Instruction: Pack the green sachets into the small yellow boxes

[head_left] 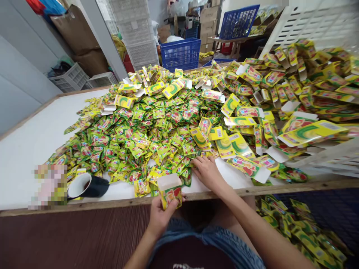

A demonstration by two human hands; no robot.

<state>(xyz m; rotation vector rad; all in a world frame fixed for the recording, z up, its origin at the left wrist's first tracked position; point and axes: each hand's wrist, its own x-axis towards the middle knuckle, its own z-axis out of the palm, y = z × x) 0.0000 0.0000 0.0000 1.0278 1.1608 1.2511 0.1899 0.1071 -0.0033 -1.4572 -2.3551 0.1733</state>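
Observation:
My left hand is closed around a small yellow carton with a red fruit print, held upright at the table's front edge with its white top flap raised. What is inside the carton is hidden. To the right of it, my right hand rests at the near edge of a heap of small green-and-yellow sachets. Its fingers are slightly bent and apart, the tips touching the sachets, and no item shows in its grasp. Beyond that hand lie several loose yellow cartons, some with flaps open.
A dark mug lies tipped on its side at the front left of the white table. Many yellow cartons spill from a white crate at right. Below the table edge sits a blue crate of cartons. Blue baskets stand behind.

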